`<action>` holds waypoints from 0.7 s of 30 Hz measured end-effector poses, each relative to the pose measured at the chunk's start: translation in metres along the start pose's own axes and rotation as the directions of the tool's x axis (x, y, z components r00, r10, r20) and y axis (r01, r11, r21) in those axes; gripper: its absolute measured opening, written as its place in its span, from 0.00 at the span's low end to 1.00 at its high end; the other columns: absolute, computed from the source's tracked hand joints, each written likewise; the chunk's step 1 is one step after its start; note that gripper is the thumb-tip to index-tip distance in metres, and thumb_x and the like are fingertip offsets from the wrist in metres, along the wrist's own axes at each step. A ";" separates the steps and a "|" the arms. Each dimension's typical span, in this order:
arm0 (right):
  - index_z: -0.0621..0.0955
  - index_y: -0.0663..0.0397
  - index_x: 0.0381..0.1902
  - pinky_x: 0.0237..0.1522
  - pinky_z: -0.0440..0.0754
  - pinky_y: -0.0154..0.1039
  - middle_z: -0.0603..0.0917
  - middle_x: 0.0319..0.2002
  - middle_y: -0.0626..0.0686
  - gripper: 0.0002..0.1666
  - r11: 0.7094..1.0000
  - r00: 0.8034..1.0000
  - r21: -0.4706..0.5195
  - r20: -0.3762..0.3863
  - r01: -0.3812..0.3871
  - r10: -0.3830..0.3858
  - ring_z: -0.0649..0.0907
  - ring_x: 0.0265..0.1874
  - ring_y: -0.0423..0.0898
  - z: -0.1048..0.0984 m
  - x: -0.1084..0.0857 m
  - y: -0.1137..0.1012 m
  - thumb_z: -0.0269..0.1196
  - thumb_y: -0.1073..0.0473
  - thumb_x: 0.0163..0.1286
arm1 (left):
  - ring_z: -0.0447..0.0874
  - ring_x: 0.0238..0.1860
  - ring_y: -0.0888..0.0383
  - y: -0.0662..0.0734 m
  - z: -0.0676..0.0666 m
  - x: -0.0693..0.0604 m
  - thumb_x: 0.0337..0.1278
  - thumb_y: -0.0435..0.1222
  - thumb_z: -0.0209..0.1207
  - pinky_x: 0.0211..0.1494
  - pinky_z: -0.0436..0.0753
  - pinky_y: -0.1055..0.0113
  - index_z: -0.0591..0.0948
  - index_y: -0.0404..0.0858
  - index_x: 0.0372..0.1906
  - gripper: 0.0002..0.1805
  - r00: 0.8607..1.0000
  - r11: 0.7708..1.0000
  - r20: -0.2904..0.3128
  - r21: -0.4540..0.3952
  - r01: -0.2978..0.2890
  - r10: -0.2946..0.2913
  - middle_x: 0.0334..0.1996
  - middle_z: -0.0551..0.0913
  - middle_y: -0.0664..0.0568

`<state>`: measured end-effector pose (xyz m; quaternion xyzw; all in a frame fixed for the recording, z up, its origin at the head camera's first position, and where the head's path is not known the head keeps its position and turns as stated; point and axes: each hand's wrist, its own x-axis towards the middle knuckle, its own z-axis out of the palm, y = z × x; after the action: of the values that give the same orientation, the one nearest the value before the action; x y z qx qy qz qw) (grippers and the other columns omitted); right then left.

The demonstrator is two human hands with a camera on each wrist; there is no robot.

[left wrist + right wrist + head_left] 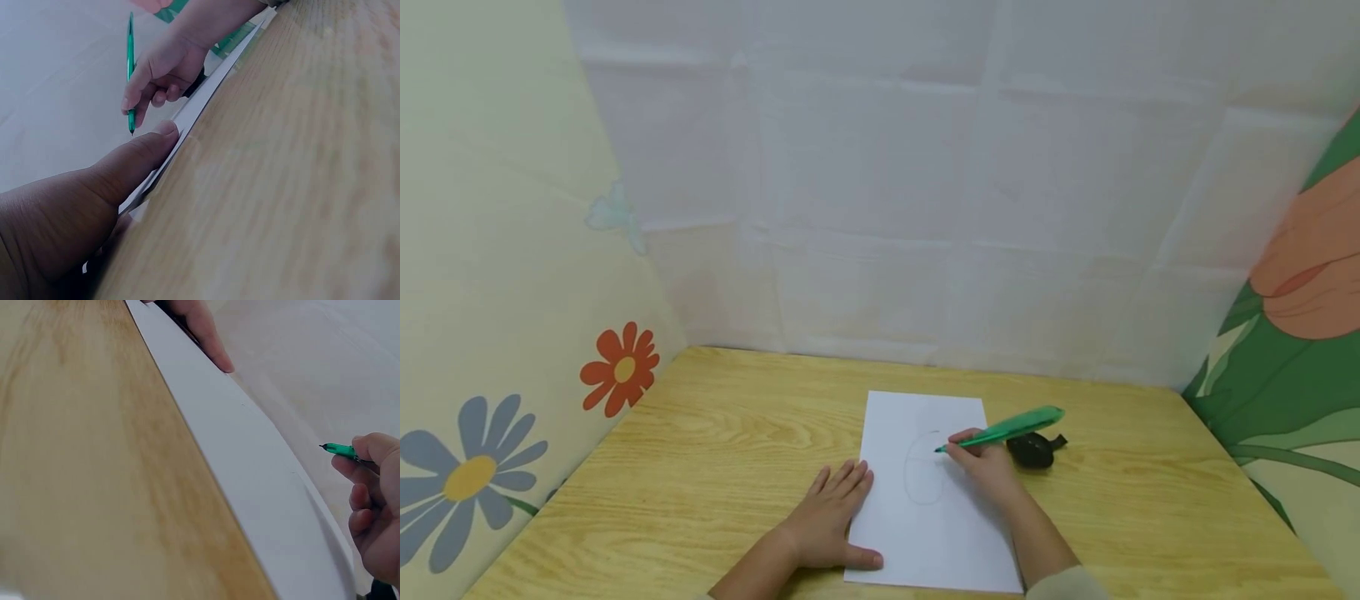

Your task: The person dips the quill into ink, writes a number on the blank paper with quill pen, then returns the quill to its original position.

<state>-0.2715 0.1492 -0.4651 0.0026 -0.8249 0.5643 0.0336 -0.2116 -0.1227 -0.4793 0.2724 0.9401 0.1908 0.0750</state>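
Observation:
A white sheet of paper (887, 533) lies on the table, with a faint rounded pencil-thin outline drawn near its middle. My left hand (829, 517) rests flat on the sheet's left edge, fingers straight and thumb spread toward the near edge. Over the sheet's right half, my right hand (988, 475) pinches a green pen (1015, 425) near its tip. Both wrist views show the dark pen tip raised off the paper, and the right hand's other fingers curl inward. Just beyond the right hand sits a black rounded thing (1032, 451) with a short stub; its kind is unclear.
The wood-grain table (700, 450) extends on both sides of the sheet. A creased white cloth (880, 167) hangs behind the table. Flower-printed cloths stand at the left (490, 275) and right (1300, 383).

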 end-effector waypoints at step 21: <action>0.84 0.62 0.42 0.33 0.76 0.30 0.86 0.40 0.56 0.12 0.999 0.999 -0.043 -0.040 -0.023 0.022 0.77 0.33 0.40 -0.026 -0.004 0.002 0.67 0.58 0.66 | 0.45 0.78 0.38 0.006 -0.007 -0.005 0.43 0.73 0.59 0.76 0.42 0.35 0.57 0.32 0.75 0.64 0.999 0.998 -0.023 -0.049 -0.050 0.049 0.78 0.52 0.38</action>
<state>-0.2665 0.1736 -0.4578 -0.0186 -0.8360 0.5467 0.0435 -0.2067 -0.1227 -0.4702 0.2914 0.9288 0.2188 0.0668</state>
